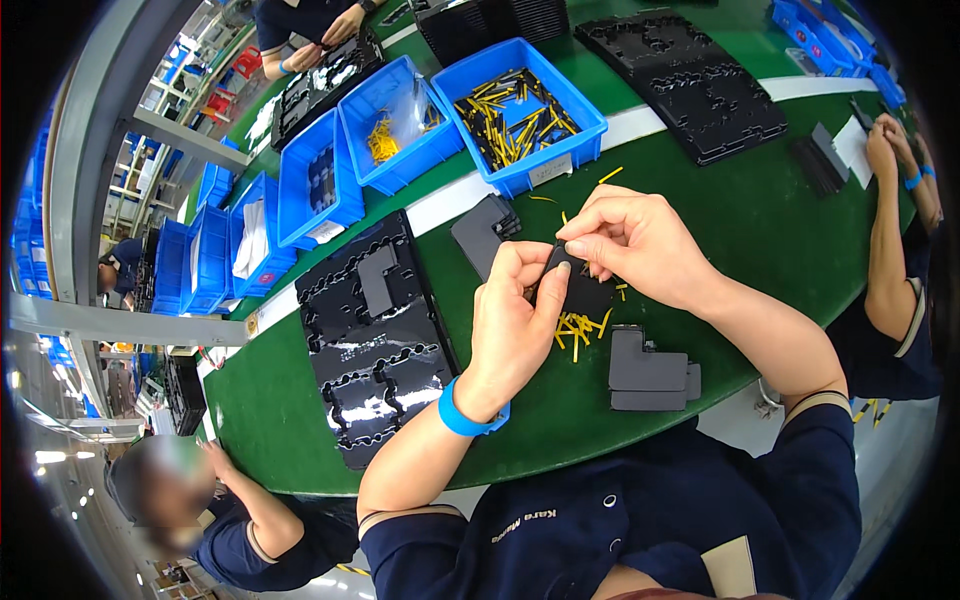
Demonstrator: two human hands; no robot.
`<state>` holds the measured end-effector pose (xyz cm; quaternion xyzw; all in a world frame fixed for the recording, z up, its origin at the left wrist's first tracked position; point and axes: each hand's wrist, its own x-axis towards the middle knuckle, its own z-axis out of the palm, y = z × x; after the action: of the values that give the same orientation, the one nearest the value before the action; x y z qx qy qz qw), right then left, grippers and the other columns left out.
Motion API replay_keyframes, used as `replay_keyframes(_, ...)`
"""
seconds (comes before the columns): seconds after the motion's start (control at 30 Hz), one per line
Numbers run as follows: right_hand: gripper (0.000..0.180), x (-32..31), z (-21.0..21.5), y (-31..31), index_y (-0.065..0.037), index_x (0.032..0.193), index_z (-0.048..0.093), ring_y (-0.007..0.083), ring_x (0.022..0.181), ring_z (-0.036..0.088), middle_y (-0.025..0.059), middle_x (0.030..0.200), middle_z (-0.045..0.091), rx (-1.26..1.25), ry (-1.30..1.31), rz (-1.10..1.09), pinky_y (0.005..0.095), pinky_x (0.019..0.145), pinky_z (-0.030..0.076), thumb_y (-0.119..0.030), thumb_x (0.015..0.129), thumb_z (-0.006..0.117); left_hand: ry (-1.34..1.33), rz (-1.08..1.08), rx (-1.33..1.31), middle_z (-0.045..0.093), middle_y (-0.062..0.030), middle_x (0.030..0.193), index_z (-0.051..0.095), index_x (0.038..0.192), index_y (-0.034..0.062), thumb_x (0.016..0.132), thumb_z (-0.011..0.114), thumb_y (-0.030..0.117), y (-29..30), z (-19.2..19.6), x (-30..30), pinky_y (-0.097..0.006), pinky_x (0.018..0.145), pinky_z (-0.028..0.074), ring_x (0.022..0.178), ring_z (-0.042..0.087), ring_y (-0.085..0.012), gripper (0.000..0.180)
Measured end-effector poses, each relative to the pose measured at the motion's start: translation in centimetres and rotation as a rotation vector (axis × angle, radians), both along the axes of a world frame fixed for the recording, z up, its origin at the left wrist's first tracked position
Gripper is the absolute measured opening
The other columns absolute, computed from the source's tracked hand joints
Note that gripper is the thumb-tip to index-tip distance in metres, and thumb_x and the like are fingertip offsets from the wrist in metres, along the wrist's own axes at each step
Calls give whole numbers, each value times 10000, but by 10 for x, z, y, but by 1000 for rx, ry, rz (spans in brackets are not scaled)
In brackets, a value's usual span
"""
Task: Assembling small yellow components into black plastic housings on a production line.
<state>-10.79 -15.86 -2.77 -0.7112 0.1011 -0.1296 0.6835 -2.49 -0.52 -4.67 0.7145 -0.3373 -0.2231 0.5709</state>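
Both forearms come up from the lower edge over the green table [760,220] and meet at its middle. The left hand [512,320], with a blue wristband [468,415] at the wrist, is raised with the palm turned toward the right hand; its fingers curl around the lower left side of a dark grey plastic part [580,290], thumb pressed up against the part's edge. The right hand [640,240] arches over from above, wrist bent, with forefinger and thumb pinched on the part's top corner. Both hands are thus closed on this one piece, held just above the table surface, between a heap of loose pins and the blue bins.

The part is flat, matt, dark grey to black, with an angular outline; most of it is hidden by fingers, so its full shape cannot be told.

To the left lies a long glossy black moulded tray [375,345] with one grey piece seated in it. Beyond the hands stands a blue bin of yellow pins [520,110]. At the right, near the table's edge, sits a stack of grey L-shaped parts [650,372]. Another grey part [483,232] lies just above the left hand. Directly beneath the held part, small yellow pins [580,328] lie scattered on the green.
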Motion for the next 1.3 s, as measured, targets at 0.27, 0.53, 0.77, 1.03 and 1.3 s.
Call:
replay_keyframes(0.27, 88, 2, 0, -9, 13, 861, 597, 67, 602, 558, 22, 743, 566, 145, 188, 118, 201, 514, 468, -73, 874, 608, -15, -16, -76, 664, -89, 740, 492, 1062, 1, 871, 585, 22, 2, 2, 1, -228, 542, 424, 603, 553, -73, 213)
replay_keyframes(0.53, 168, 2, -11, -10, -12, 854, 589, 70, 573, 550, 29, 722, 588, 231, 51, 182, 208, 494, 444, -173, 900, 591, -93, -58, -84, 659, -78, 768, 500, 1169, 7, 885, 555, 2, 4, 8, 3, -213, 600, 436, 658, 547, -60, 290)
replay_keyframes(0.77, 271, 4, -4, -19, -8, 822, 593, 59, 567, 550, 28, 689, 593, 294, 108, 245, 201, 509, 457, -249, 934, 544, 361, -93, -210, 655, -104, 907, 505, 1173, -4, 920, 501, 13, 6, 9, 16, -226, 747, 466, 818, 592, -93, 254)
replay_keyframes(1.03, 223, 4, -11, -15, -28, 807, 589, 47, 531, 503, 7, 666, 577, 283, 93, 202, 192, 485, 415, -228, 905, 598, 227, -52, -163, 664, -102, 940, 513, 1171, -16, 906, 523, -1, 1, 12, 5, -221, 738, 477, 841, 603, -98, 266)
replay_keyframes(1.3, 238, 4, -7, -18, -28, 801, 605, 50, 527, 504, -3, 661, 570, 21, 115, 138, 200, 473, 417, -238, 908, 571, 84, -123, -89, 670, -74, 872, 522, 1089, 2, 876, 568, -5, 5, 18, 5, -215, 658, 470, 775, 597, -78, 218)
